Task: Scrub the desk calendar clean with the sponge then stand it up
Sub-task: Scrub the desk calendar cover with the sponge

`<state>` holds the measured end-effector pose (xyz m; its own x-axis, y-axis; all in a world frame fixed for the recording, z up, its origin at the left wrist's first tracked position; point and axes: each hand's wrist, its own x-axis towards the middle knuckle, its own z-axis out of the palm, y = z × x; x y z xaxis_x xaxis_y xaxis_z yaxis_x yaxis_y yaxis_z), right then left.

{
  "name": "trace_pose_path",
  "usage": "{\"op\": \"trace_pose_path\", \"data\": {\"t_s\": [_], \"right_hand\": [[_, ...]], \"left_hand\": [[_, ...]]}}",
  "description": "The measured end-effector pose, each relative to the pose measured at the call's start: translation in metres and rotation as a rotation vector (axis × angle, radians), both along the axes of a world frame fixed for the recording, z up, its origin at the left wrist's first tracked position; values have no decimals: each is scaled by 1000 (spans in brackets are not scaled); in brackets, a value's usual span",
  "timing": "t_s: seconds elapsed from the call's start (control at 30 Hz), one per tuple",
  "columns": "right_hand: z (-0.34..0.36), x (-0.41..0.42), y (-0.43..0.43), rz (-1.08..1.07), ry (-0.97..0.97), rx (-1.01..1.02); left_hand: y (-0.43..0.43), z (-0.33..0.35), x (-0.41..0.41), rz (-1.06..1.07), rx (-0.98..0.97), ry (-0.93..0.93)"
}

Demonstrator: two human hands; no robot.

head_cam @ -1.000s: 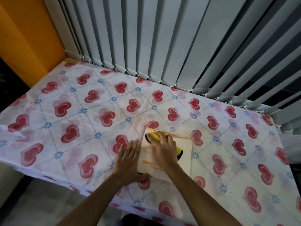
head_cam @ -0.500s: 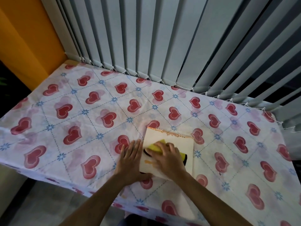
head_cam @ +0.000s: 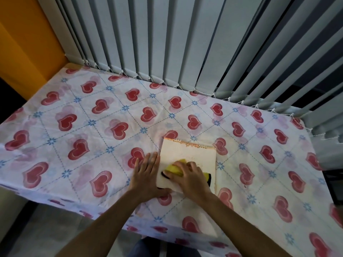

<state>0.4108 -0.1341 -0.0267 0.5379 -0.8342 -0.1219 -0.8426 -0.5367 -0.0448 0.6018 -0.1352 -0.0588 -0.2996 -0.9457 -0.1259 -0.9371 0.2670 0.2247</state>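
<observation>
The cream desk calendar (head_cam: 193,153) lies flat on the table near its front edge, with its spiral binding along the far side. A yellow sponge with a dark underside (head_cam: 175,168) rests on the calendar's near half. My right hand (head_cam: 187,178) presses down on the sponge and covers most of it. My left hand (head_cam: 146,173) lies flat, fingers spread, against the calendar's left edge and holds it still on the cloth.
A white tablecloth with red hearts (head_cam: 92,138) covers the table. Grey vertical blinds (head_cam: 167,43) hang along the far edge, an orange wall (head_cam: 24,43) stands at the left. A dark object (head_cam: 334,184) sits at the right edge.
My right hand has slid the sponge from the calendar's far edge near the binding toward me onto its near half. My left hand has stayed at the left edge.
</observation>
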Motion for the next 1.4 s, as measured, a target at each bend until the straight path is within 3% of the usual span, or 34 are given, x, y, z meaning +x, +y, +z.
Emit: {"op": "trace_pose_path", "data": {"t_s": [0.07,0.23,0.4,0.63,0.87,0.93,1.03,1.27,1.4], "right_hand": [[-1,-15,2,66,23,-10],[12,2,-14,-152,17,8],[8,0,3,121,81,31],[15,-74,21,119,135,38],[8,10,5,186,109,20],[7,0,9,78,97,87],[10,-44,27,-16,64,12],[6,-108,65,-96,64,-1],[7,-105,71,-86,68,-4]], "left_hand": [[0,-2,1,-3,15,11],[-2,-9,3,0,55,-20],[-5,-7,9,-40,74,-49],[-6,-7,10,-46,87,-38],[-6,-7,10,-40,100,-46],[-5,-4,11,-48,78,-16],[-4,0,10,-74,-2,13],[-8,8,-28,29,10,-25],[-10,9,-67,-120,-32,-6]]}}
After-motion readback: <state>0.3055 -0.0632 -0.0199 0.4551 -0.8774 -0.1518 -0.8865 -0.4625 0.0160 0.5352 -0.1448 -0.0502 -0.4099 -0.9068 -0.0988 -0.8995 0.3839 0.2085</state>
